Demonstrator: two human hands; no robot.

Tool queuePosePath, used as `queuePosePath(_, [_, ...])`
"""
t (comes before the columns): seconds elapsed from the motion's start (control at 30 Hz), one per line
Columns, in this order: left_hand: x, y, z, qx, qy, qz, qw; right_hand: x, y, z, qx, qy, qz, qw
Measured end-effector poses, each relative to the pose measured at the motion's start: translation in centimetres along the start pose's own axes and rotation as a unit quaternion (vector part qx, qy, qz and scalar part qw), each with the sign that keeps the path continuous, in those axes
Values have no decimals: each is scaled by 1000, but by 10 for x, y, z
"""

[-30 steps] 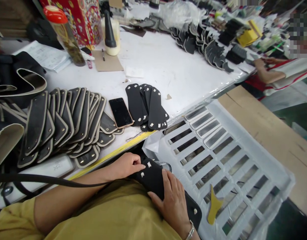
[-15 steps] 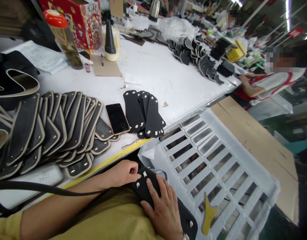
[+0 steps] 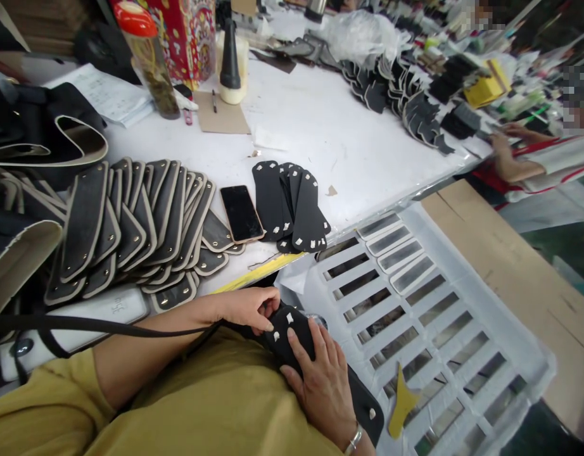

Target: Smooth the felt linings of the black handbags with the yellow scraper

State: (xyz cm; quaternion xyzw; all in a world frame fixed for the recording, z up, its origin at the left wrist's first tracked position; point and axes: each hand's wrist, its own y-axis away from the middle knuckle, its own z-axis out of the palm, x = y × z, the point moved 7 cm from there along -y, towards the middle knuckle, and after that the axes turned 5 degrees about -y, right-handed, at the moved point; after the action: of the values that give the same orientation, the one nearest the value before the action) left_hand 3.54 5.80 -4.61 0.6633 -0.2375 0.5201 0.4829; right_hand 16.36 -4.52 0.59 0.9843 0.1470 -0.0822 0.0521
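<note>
A black rounded panel (image 3: pixel 299 339) with small white patches at its ends lies on my lap. My right hand (image 3: pixel 320 380) rests flat across it, fingers spread apart. My left hand (image 3: pixel 258 310) is closed in a pinch at the panel's far left end, its thumb beside a white patch. Whatever sits between those fingertips is too small or hidden to make out. On the table's near edge lies a small fanned pile of similar black panels (image 3: pixel 306 215), next to a phone (image 3: pixel 242 214).
Many light-edged dark panels (image 3: pixel 168 221) overlap at the left. A slotted grey-white crate (image 3: pixel 444 380) stands at the right, with a yellow piece (image 3: pixel 402 405) on it. Beyond are a red-lidded bottle (image 3: pixel 154 63) and a glue pot (image 3: pixel 232 76). A co-worker's arm (image 3: pixel 515 161) shows at far right.
The view has swung, so everything sits further right or lower in places. The left-hand fingers have shifted slightly at the panel's end. The right hand stays flat on it.
</note>
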Motion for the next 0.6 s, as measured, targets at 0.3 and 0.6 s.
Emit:
queuePosePath(0.3, [2, 1, 6, 86, -16, -22, 996, -2, 0, 0, 4, -1, 6, 1000])
queuePosePath(0.6, [6, -9, 12, 161, -55, -34, 985, 4, 3, -2, 8, -54, 27, 998])
